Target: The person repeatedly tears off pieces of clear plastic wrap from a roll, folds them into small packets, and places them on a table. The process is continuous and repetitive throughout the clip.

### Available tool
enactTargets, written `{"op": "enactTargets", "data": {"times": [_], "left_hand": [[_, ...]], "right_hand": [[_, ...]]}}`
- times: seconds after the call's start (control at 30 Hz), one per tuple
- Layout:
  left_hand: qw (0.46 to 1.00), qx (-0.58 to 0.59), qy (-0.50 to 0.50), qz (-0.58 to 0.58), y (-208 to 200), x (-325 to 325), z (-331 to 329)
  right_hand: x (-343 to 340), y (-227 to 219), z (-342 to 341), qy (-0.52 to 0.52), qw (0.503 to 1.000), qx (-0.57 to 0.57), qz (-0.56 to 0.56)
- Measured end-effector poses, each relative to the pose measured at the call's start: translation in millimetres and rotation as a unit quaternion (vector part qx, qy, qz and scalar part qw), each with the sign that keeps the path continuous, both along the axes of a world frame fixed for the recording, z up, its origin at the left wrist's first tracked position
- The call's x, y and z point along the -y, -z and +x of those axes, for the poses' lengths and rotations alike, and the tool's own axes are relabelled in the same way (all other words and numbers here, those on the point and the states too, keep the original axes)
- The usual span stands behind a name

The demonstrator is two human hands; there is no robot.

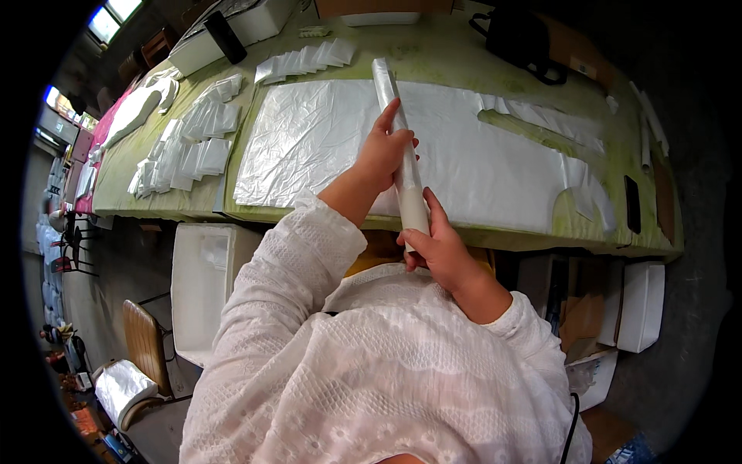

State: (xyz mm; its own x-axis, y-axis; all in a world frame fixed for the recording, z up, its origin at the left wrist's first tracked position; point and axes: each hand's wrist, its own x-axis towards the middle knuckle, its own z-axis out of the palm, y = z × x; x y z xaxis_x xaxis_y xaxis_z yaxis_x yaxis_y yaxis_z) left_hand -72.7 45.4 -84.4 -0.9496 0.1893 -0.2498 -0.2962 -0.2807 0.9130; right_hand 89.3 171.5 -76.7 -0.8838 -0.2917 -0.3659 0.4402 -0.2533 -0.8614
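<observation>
The person stood at the near edge of the green table (433,58), holding a long white roll (400,147) that pointed away over the big white plastic sheet (325,143). The left hand (384,151) was wrapped around the roll's middle; the right hand (440,247) gripped its near end, close to the chest. Stacks of small folded white pieces (193,147) lay far left, a black bag (522,39) far right.
</observation>
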Motion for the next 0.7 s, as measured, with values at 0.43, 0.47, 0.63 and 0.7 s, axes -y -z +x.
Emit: {"op": "enactTargets", "data": {"times": [0.43,0.47,0.63,0.7], "left_hand": [[0.999,0.002,0.026,0.032,4,-41,-41],[1.000,0.002,0.018,0.025,7,-41,-45],[1.000,0.015,-0.017,0.008,24,-33,-59],[1.000,0.014,0.010,0.014,20,-36,-56]], "right_hand": [[-76,20,29,-0.005,0.998,0.020,0.051],[-76,24,26,0.000,0.998,0.006,0.066],[-94,16,43,-0.015,0.997,0.023,0.078],[-99,16,52,-0.007,0.996,0.023,0.081]]}}
